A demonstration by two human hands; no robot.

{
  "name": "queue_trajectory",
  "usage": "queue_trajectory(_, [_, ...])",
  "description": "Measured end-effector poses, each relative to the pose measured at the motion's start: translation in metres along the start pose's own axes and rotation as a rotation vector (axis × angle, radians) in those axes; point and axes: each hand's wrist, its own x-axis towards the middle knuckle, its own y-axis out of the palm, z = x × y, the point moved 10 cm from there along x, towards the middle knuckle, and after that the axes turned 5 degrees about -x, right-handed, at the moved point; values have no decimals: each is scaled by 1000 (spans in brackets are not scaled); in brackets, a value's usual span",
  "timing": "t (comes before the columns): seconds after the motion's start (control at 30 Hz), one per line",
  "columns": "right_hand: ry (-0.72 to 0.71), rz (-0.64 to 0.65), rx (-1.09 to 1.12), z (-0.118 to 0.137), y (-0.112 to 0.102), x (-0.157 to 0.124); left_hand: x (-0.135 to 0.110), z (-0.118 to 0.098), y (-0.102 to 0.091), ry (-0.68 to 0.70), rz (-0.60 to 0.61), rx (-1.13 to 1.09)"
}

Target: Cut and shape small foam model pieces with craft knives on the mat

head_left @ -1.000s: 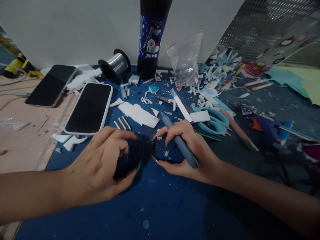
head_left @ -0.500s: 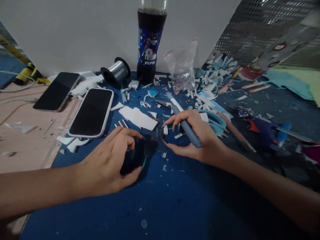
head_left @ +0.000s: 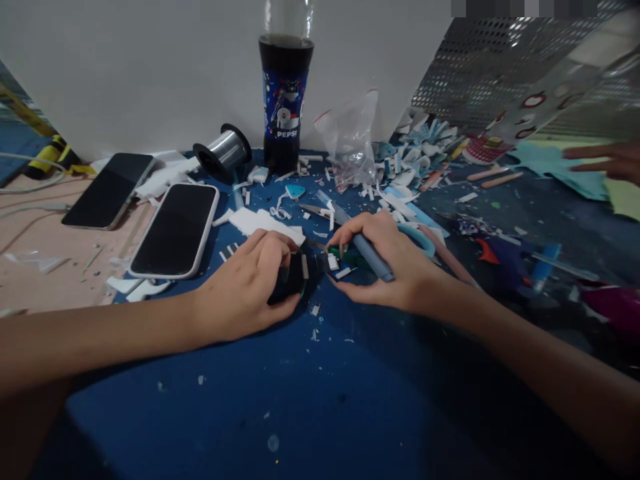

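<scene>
My left hand [head_left: 253,287] is curled round a dark, rounded object with a teal edge [head_left: 289,287]; a small pale strip shows at its right side, and the fingers hide much of it. In my right hand [head_left: 387,263] lies a blue-grey pen-like tool [head_left: 371,255], slanting between thumb and forefinger with its paler end pointing away. Its thumb and fingertips curve around a small dark piece [head_left: 324,263] and a white bit [head_left: 333,261]; whether they touch these I cannot tell. Light blue-handled scissors [head_left: 419,237] lie partly under that hand. White foam sheet [head_left: 260,223] rests just beyond my left hand.
Two phones [head_left: 175,230] [head_left: 107,191] lie at left, near a wire spool [head_left: 223,152]. A Pepsi bottle [head_left: 285,107] and a plastic bag [head_left: 350,147] stand behind. Scraps [head_left: 425,140] pile up at back right. Another person's hand [head_left: 605,162] reaches in at right.
My left hand has moved right with the dark object, closer to my right hand. The view has shifted slightly. Another person's hand has appeared at the right edge.
</scene>
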Motion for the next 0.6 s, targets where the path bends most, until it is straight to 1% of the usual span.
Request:
queue_trajectory(0.13, [-11,23,17,2,2,1,4,4,1,-15,-9,-5])
queue_trajectory(0.33, [-19,11,9,1,2,1,4,5,1,-27,-11,-26])
queue_trajectory(0.6, [-18,27,13,6,5,-1,4,11,-1,-97,-6,-82])
